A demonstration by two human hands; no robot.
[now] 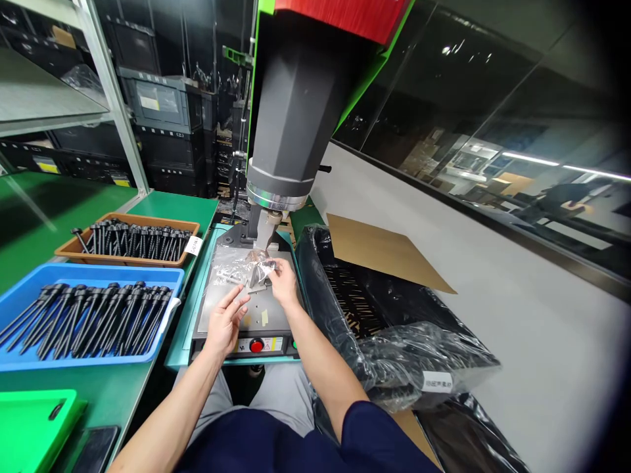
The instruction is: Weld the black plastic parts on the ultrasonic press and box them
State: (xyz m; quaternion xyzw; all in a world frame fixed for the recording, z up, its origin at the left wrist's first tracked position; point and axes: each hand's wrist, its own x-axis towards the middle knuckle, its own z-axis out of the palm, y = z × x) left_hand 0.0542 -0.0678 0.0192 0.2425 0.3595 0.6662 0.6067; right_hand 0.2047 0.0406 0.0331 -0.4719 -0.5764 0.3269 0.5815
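Observation:
My right hand is at the fixture under the machine's horn, its thumb and fingers pinched on a small dark part. Lower and to the left, my left hand hovers over the metal plate with its fingers apart and nothing in it. Clear plastic film lies across the plate around the metal fixture. Above stands the grey machine head, its horn reaching down close to the fixture. A red button is on the machine's front.
On the left are a blue tray and a brown tray, both holding several long black parts. A green tray and a dark flat device lie nearer. At right, a plastic-lined box sits below a cardboard sheet.

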